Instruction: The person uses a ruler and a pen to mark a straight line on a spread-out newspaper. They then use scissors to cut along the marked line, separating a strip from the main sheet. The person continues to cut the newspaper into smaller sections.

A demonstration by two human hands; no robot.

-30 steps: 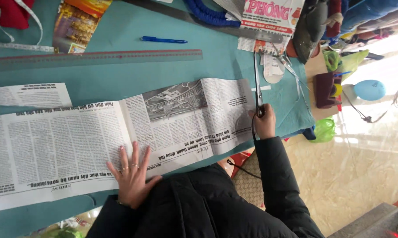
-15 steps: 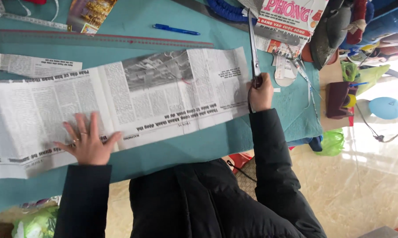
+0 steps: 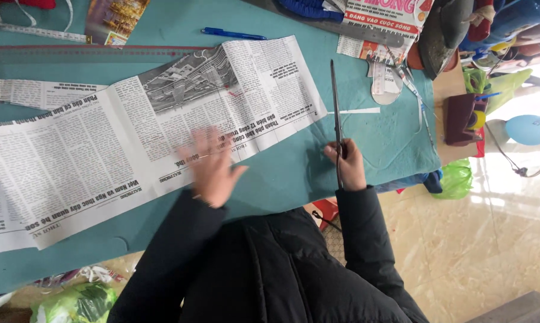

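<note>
A teal tabletop (image 3: 282,179) fills most of the head view, and across it lies a long strip of newspaper (image 3: 102,155), unfolded flat and running from the left edge towards the middle, its right end stopping just short of the scissors. Along the far side of the tabletop lies a long metal ruler (image 3: 72,54), with a narrower strip of newsprint (image 3: 37,93) between it and the big sheet. A blue pen (image 3: 234,34) lies beyond the ruler, well apart from both hands, and a white measuring tape (image 3: 37,33) curls at the far left corner.

The left hand (image 3: 213,164) is blurred; it sits over the near edge of the newspaper with fingers spread, and whether it presses the paper or hovers just above it cannot be told. Its grip is wide and holds nothing.

The right hand (image 3: 346,164) is closed around the handles of long dark scissors (image 3: 335,101), whose blades point away from the person and rest together on the bare tabletop, just beside the newspaper's right end.
</note>
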